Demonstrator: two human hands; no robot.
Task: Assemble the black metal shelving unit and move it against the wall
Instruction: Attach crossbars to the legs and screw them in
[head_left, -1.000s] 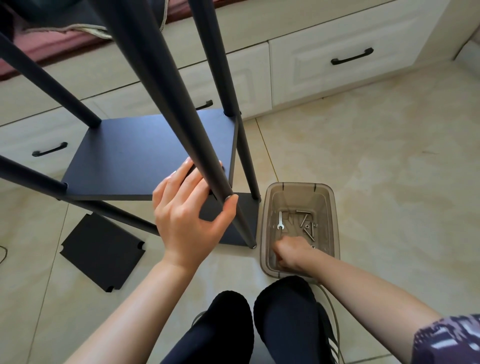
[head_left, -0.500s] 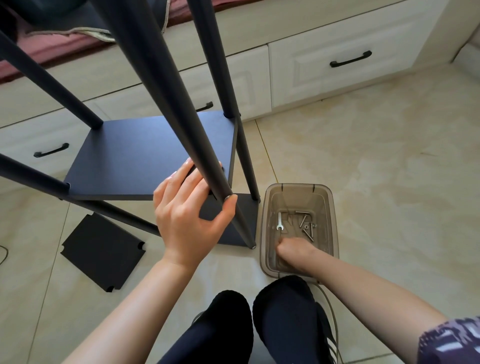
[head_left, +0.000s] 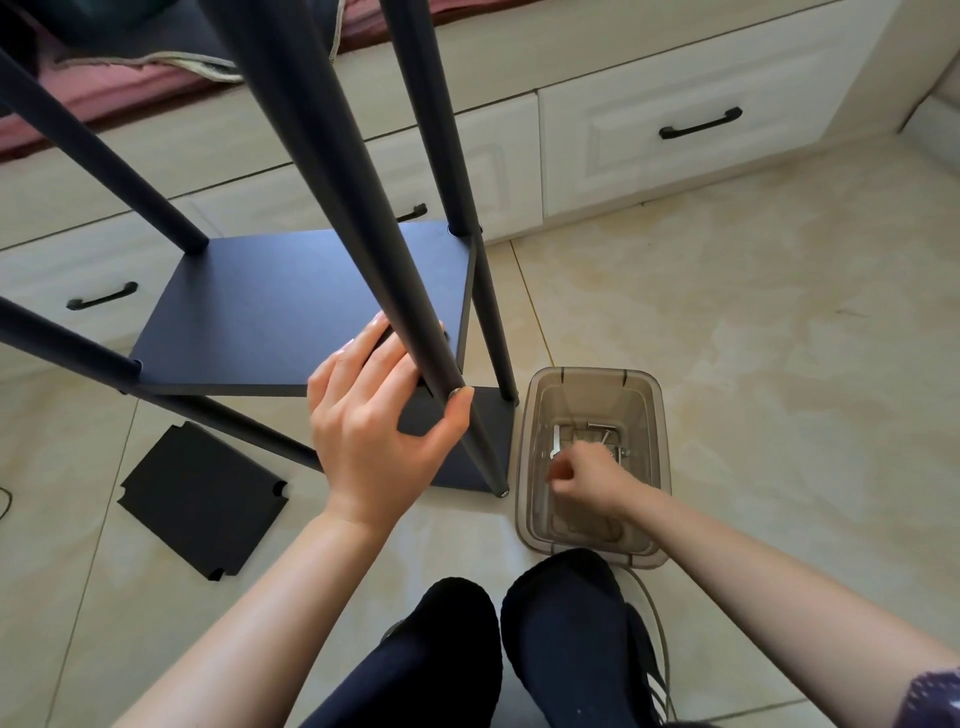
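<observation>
Gripping the near pole (head_left: 363, 249) of the black shelving unit (head_left: 291, 312) with my left hand (head_left: 374, 421), I reach my right hand (head_left: 587, 475), fingers curled, into the plastic box (head_left: 649, 415) of screws beside it; whether it holds anything, I cannot tell.

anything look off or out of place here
One black shelf panel lies loose and askew on the floor tiles, left of the shelving unit, not yet fitted. Otherwise nothing looks spilled or damaged; the hardware sits inside the plastic bin.
</observation>
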